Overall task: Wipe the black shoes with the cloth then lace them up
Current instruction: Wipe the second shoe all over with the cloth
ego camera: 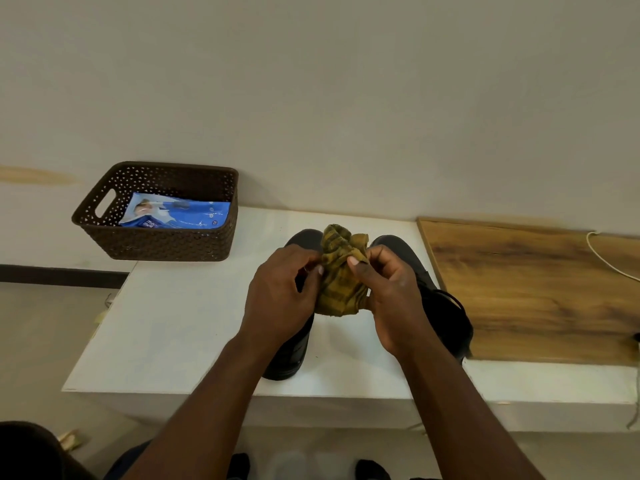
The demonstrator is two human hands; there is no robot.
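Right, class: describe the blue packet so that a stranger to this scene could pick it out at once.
Find the white table against the wall. At its far left corner stands a dark brown perforated basket. The blue packet lies inside it, the only blue, printed, glossy thing near the black shoes and the yellow cloth.

Open white tabletop (180, 323) along left and front edges; blocked by brown basket (156, 240) at back-left corner, black shoes (446, 306) mid-table.
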